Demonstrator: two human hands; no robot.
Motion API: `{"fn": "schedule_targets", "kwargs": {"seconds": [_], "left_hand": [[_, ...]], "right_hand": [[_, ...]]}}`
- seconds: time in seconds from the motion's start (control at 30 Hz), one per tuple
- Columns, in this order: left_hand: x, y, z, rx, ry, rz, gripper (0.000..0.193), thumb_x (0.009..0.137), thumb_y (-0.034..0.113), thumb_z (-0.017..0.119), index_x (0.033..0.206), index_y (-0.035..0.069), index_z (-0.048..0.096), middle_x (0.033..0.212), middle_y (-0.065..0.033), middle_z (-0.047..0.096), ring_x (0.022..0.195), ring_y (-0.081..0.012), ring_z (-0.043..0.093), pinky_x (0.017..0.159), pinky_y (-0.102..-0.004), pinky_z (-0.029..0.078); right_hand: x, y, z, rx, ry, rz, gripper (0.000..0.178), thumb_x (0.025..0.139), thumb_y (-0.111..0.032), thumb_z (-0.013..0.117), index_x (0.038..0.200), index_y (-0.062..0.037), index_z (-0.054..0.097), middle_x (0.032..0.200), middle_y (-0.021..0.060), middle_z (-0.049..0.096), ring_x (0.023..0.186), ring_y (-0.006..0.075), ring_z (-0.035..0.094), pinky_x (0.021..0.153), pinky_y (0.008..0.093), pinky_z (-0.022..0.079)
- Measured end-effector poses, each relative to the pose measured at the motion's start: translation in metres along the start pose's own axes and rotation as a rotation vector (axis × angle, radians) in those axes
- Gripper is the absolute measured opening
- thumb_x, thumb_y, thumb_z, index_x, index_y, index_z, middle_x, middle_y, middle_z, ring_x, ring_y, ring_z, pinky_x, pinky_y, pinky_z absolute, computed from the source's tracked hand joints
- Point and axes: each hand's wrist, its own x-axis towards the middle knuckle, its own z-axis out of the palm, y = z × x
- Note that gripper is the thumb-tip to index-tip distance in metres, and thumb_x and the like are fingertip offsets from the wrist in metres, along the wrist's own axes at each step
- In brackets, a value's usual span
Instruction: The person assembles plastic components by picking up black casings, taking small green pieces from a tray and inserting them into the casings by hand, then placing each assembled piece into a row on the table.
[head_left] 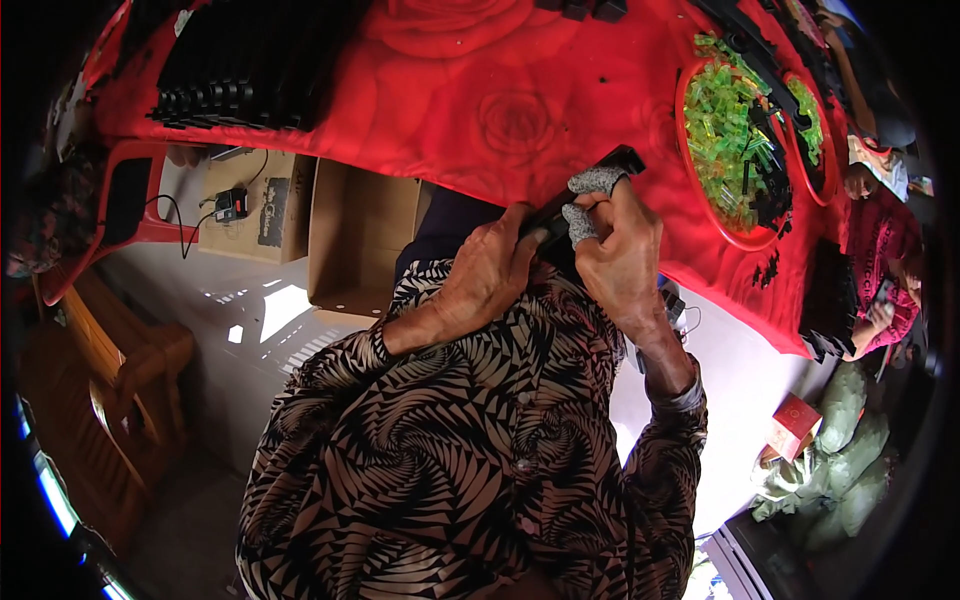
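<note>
Red-covered table (400,100): bare cloth separates the near edge from the red tray (684,125), right. Left hand (485,262): fingers closed. Right hand (622,240): fingers curled; grip cannot be determined. Black strip (553,208): in left fingers, against right, far end over cloth.

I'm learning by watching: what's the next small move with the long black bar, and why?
Probably a light press by the right hand on the long black bar: the left hand grips its nearer part, and the right's speckled grey fabric finger covers sit near its far end.
</note>
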Motion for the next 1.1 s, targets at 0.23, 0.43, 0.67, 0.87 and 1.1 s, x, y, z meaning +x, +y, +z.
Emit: {"fn": "schedule_targets", "kwargs": {"seconds": [0.23, 0.43, 0.67, 0.87, 1.1], "left_hand": [[0.002, 0.0, 0.002, 0.152, -0.005, 0.015, 0.016, 0.094, 0.007, 0.048, 0.108, -0.003, 0.047, 0.065, -0.0191, 0.057, 0.06, -0.0377, 0.056, 0.057, -0.0433, 0.042], [0.008, 0.009, 0.0, 0.16, 0.037, -0.01, 0.024, 0.091, 0.017, 0.056, 0.103, -0.004, 0.053, 0.068, -0.0267, 0.06, 0.07, -0.0451, 0.061, 0.063, -0.0518, 0.046], [0.008, 0.011, -0.002, 0.133, 0.059, -0.04, 0.021, 0.093, 0.017, 0.055, 0.097, -0.003, 0.056, 0.063, -0.0223, 0.055, 0.056, -0.037, 0.055, 0.056, -0.0411, 0.043], [0.007, 0.001, -0.005, 0.037, -0.006, -0.053, 0.023, 0.096, 0.019, 0.054, 0.097, -0.003, 0.056, 0.059, -0.0133, 0.054, 0.05, -0.0228, 0.05, 0.05, -0.0341, 0.04], [0.005, 0.006, -0.005, -0.244, -0.139, -0.154, 0.02, 0.099, 0.016, 0.05, 0.1, -0.002, 0.056, 0.061, -0.0035, 0.054, 0.052, -0.0109, 0.049, 0.05, -0.0281, 0.039]], "right_hand": [[-0.002, -0.002, 0.004, -0.001, 0.046, 0.017, 0.031, 0.062, 0.009, 0.056, 0.092, 0.0019, 0.052, 0.08, 0.0186, 0.062, 0.071, 0.0408, 0.062, 0.062, 0.0457, 0.049], [-0.005, -0.005, 0.006, -0.08, 0.087, 0.004, 0.03, 0.064, 0.01, 0.056, 0.093, 0.0005, 0.056, 0.08, 0.0169, 0.063, 0.071, 0.0385, 0.063, 0.061, 0.0437, 0.05], [-0.009, -0.007, -0.007, -0.024, 0.257, -0.07, 0.027, 0.074, 0.008, 0.064, 0.1, 0.0, 0.064, 0.089, 0.0153, 0.067, 0.069, 0.0341, 0.064, 0.061, 0.0385, 0.051], [0.009, -0.003, -0.03, -0.451, 0.478, -0.312, 0.026, 0.08, 0.001, 0.07, 0.105, 0.003, 0.063, 0.098, 0.0174, 0.063, 0.086, 0.0307, 0.062, 0.079, 0.04, 0.049], [0.011, 0.006, -0.017, 0.124, 0.315, -0.008, 0.026, 0.084, 0.007, 0.064, 0.109, 0.0065, 0.063, 0.098, 0.0144, 0.063, 0.084, 0.0193, 0.065, 0.072, 0.0289, 0.052]]}}
